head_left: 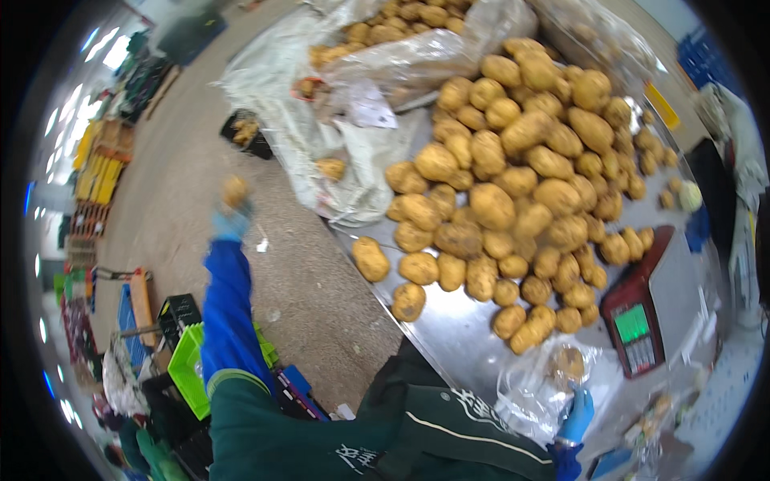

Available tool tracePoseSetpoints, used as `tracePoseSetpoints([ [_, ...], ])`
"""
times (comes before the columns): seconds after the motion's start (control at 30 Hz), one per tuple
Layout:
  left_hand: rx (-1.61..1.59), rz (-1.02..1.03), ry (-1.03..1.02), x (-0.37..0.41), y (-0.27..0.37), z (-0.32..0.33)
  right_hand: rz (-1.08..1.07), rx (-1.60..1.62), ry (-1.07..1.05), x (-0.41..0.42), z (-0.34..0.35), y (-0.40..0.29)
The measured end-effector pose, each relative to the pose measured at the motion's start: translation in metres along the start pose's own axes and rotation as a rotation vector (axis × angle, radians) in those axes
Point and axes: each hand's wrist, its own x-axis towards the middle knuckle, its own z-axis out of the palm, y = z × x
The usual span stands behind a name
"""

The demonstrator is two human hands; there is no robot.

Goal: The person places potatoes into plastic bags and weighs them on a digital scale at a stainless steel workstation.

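My left hand (233, 221), in a blue glove and blurred, is stretched out over the floor with a potato (234, 191) at its fingers. At the lower right, my right hand (579, 415), also gloved in blue, is at a clear plastic bag (526, 400) on the metal table (448, 343). One potato (567, 363) lies in or on the bag just beyond the fingers. A large heap of potatoes (492, 206) covers the middle of the table. A digital scale (639, 324) with a green display stands right of the heap.
A white woven sack (283, 138) and plastic sacks of potatoes lie along the table's far side. On the floor stand a black crate (262, 144) holding potatoes and, lower left, a lime-green crate (186, 367). Yellow crates and pallets are stacked farther left. A round pale vegetable (690, 196) lies near the right edge.
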Motion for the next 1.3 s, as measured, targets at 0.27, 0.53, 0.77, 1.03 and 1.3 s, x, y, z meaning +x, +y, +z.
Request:
tracePoseSetpoints([
  [0.27, 1.102, 0.290, -0.771, -0.108, -0.202, 0.256, 0.332, 0.185, 0.159, -0.028, 0.024, -0.068],
  [0.53, 1.971, 0.832, -1.244, -0.157, -0.367, 0.346, 0.347, 0.277, 0.155, -0.032, 0.037, -0.087],
  [0.77, 0.914, -0.295, -0.972, -0.174, -0.351, 0.331, 0.328, 0.381, -0.025, -0.019, 0.033, -0.081],
  [1.03, 0.393, -1.147, -0.599, -0.429, -0.435, 0.260, 0.294, 0.594, -0.059, -0.026, 0.005, -0.085],
  [1.3, 1.005, 0.011, -1.942, -0.516, -0.411, 0.350, -0.079, 0.327, 0.581, -0.008, -0.189, -0.001],
])
